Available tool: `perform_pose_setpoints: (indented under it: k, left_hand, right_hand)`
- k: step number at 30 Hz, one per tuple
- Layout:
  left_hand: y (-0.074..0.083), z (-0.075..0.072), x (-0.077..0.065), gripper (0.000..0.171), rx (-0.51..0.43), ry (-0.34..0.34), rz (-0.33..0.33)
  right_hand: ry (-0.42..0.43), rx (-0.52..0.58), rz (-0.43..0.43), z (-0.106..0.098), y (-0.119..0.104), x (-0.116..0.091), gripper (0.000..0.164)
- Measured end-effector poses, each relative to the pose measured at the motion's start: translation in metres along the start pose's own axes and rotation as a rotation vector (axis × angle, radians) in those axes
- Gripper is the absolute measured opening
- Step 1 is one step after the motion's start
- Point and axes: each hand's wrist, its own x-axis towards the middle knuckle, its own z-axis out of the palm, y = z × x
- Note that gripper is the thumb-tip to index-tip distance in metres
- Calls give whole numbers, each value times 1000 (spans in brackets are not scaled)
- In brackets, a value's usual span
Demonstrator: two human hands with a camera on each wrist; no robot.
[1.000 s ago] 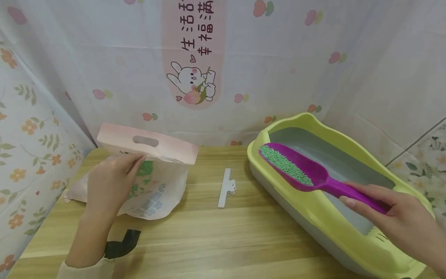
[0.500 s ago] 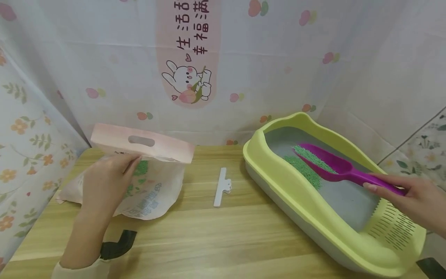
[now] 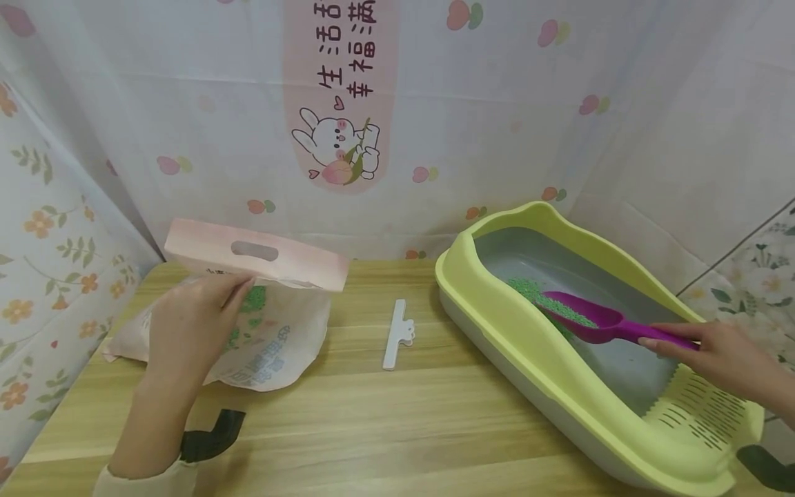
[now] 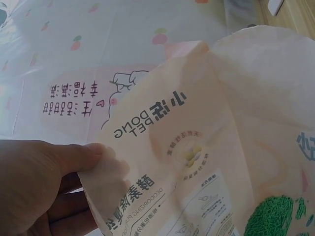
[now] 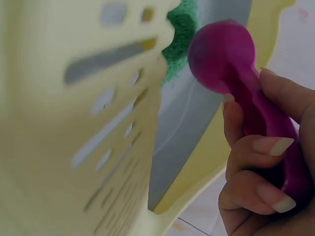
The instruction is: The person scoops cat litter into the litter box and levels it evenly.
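Note:
My left hand (image 3: 189, 324) pinches the edge of a pink paper bag (image 4: 197, 113), whose top has a cut-out handle hole. Green pellets (image 4: 269, 216) show inside its open mouth. In my right hand (image 3: 727, 359) is the handle of a purple scoop (image 3: 596, 321), fingers curled round it in the right wrist view. Green pellets lie in the scoop's bowl, which is inside the litter box (image 3: 528, 338), low over its grey floor. A patch of the same pellets (image 3: 524, 288) lies on that floor by the scoop's tip, partly hidden by the near rim.
A white bag clip (image 3: 397, 335) lies on the wooden table (image 3: 348, 421) between the bag and the litter box. The box has a raised yellow-green rim and a slotted step (image 3: 702, 414) at its near right end. Printed curtains (image 3: 472, 124) hang close behind.
The right hand has carried the scoop from over the near rim down into the box. Pellets have appeared on the box floor. The left hand keeps holding the bag in the same place.

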Motion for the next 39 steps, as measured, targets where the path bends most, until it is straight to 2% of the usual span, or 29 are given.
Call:
perform_pose_setpoints:
  k: [10, 14, 19, 29, 34, 39]
  left_hand:
    - [0, 0, -2, 17, -4, 8, 0]
    - [0, -1, -2, 15, -5, 10, 1]
    - [0, -1, -1, 15, 0, 11, 5]
    - [-1, 1, -2, 15, -2, 4, 11]
    - [-1, 2, -1, 16, -5, 1, 9]
    - [-1, 2, -1, 17, -2, -4, 10]
  right_hand:
    - [-60, -51, -68, -5, 1, 15, 46]
    - [-92, -41, -112, -12, -4, 24, 34]
    - [-179, -60, -141, -28, -12, 39, 18]
    - [-370, -82, -183, -51, -36, 80, 16]
    - [-425, -71, -171, -59, -46, 94, 16]
    - [-439, -97, -166, -60, -57, 103, 15]
